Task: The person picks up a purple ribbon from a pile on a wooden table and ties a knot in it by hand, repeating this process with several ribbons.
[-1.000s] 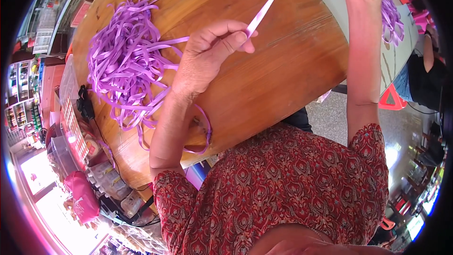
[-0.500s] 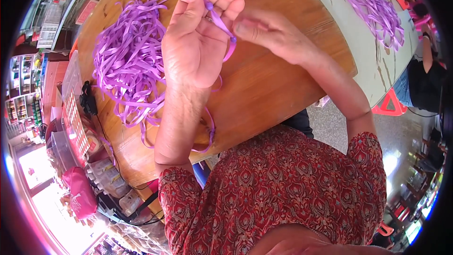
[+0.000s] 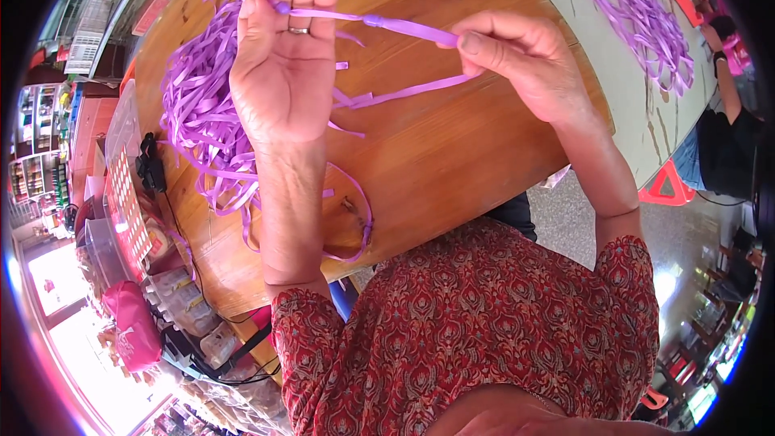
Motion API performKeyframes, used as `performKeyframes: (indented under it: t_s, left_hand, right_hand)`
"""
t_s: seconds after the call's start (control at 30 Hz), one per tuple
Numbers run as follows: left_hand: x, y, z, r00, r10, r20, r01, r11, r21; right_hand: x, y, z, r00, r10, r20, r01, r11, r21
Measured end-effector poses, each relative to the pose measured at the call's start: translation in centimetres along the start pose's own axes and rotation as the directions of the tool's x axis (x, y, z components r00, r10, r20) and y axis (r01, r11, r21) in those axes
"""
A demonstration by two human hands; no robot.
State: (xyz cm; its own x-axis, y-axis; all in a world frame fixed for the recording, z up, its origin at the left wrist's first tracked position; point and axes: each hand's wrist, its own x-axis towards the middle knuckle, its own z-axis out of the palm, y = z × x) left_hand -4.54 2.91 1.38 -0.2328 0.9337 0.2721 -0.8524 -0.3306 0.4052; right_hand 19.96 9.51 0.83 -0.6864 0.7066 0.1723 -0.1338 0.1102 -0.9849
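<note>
A narrow purple ribbon (image 3: 408,28) with small bead-like purple knots runs between my two hands over the wooden table. My left hand (image 3: 284,81), palm up, pinches one end between thumb and forefinger; its other fingers are raised, one wearing a ring. My right hand (image 3: 525,56) grips the ribbon between thumb and fingers, drawing the stretch between the hands taut. From under my right hand another length of ribbon trails back leftward. A big tangled heap of purple ribbons (image 3: 202,101) lies behind and left of my left hand, partly hidden by it.
The wooden table (image 3: 436,161) adjoins a white table (image 3: 646,125) bearing more purple ribbons (image 3: 638,24). A co-worker's arm (image 3: 726,85) shows at far right, above a red stool (image 3: 666,186). Along the left edge stand a clear plastic box (image 3: 121,145), a black cable (image 3: 150,165) and a pink pouch (image 3: 131,327).
My left hand has shifted left. My right hand, blurred beside it before, has moved right and now holds the ribbon, which is stretched out between both hands.
</note>
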Motion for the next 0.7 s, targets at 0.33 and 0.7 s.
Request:
performKeyframes:
  t_s: [0.33,0.7]
  left_hand:
    - [-1.6,4.9,-3.3,0.979,0.166,-0.116,-0.119,0.935,0.335]
    - [-3.1,-0.5,-0.6,0.879,0.423,0.219,-0.225,-0.038,0.974]
  right_hand:
    - [-2.4,0.5,-5.9,0.992,0.101,-0.079,-0.111,0.984,-0.138]
    - [-2.6,-0.3,-4.6,0.977,0.197,0.08,-0.182,0.969,-0.164]
